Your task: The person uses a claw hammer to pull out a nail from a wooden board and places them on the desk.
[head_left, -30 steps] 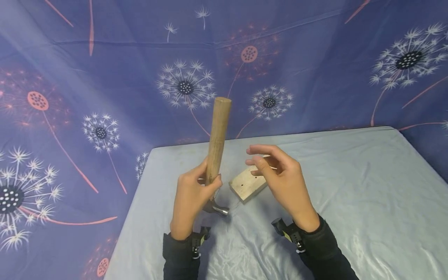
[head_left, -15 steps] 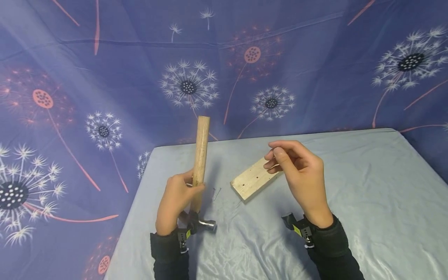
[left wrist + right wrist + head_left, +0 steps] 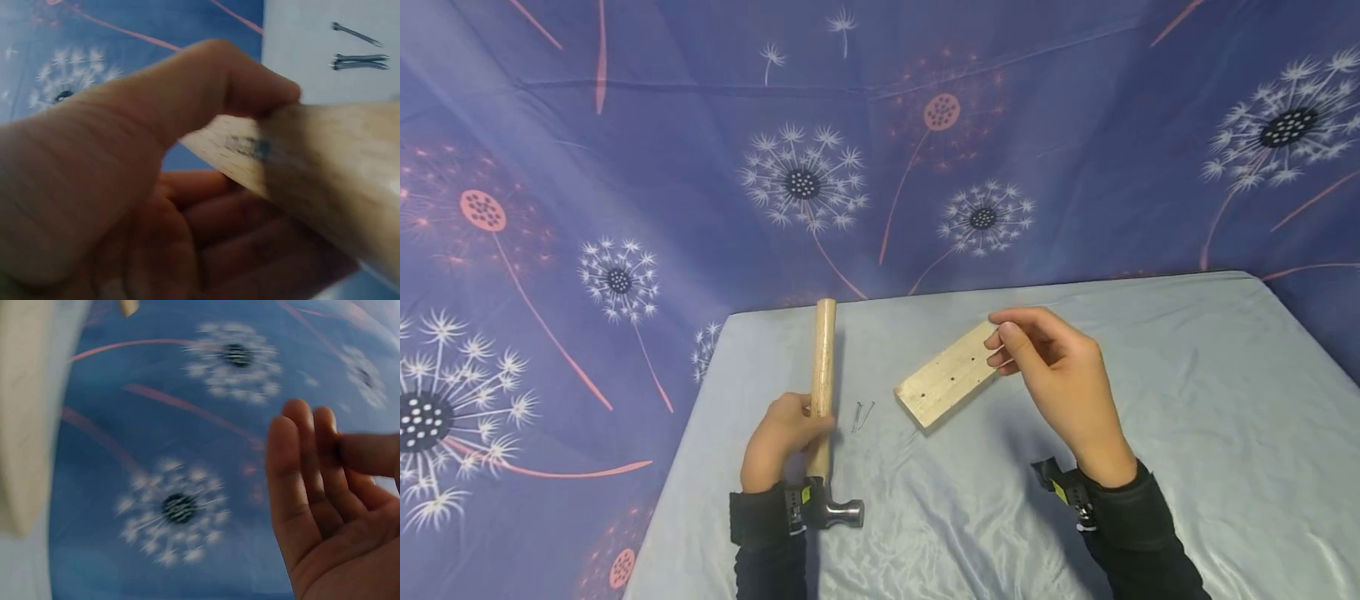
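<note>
A pale wooden block (image 3: 951, 377) and a tan-handled, steel-headed hammer (image 3: 822, 400) lie on a light-blue sheeted worktop (image 3: 1187, 400); the backdrop (image 3: 625, 167) is violet-blue with white and coral dandelions.

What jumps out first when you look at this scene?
The hammer, gripped at its wooden handle by the left hand, its metal head near the wrist. Right of it lie a few loose nails and a pale wood block with small holes, with the right hand at the block's far end.
</note>
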Demonstrator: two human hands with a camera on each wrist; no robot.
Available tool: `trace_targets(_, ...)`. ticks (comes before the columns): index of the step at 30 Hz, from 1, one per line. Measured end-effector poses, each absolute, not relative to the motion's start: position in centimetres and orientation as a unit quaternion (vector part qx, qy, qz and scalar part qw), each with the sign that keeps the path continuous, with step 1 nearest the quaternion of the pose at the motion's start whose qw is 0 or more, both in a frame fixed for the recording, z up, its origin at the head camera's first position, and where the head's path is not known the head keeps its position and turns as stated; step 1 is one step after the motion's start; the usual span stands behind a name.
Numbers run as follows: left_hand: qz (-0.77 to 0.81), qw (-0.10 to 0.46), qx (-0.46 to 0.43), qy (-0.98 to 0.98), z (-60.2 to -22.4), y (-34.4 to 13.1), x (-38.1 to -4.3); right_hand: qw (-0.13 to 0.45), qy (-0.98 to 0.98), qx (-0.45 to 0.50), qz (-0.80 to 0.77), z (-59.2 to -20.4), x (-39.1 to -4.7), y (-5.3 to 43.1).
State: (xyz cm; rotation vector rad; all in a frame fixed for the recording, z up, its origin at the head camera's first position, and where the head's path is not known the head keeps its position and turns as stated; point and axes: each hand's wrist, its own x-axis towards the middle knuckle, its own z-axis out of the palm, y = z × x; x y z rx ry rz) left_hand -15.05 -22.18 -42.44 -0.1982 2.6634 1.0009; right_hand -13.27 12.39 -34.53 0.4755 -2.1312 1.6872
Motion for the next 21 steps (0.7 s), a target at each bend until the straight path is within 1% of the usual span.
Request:
trace_targets(5,0.318,0.186,-0.087,0.926,-43.0,-21.9,-14.9,0.166,-0.849,0.148,0.478,-37.7,-13.3,14.4)
trace_targets(11,0.299,0.211,-0.101,0.925,-43.0,-21.8,-14.2,0.132,-0.883,0.133,0.43,-40.3,-12.9,16.9)
trace_targets(15,0.283,0.217,-0.112,0.928,-42.0,-22.0,-13.5,0.102,-0.904,0.121,0.397,-41.3,-13.0,18.0)
trace_targets(18,0.267,0.196,-0.101,0.938,-40.9,-21.4,-12.9,0.084,-0.919,0.121,0.366,-42.0,-13.7,18.8)
trace_targets(20,0.247,0.158,-0.072,0.953,-40.2,-20.5,-12.9,0.073,-0.933,0.125,0.33,-42.6,-14.6,19.4)
trace_targets(21,0.231,0.128,-0.048,0.963,-39.9,-19.9,-13.1,0.069,-0.941,0.127,0.308,-42.9,-15.1,19.7)
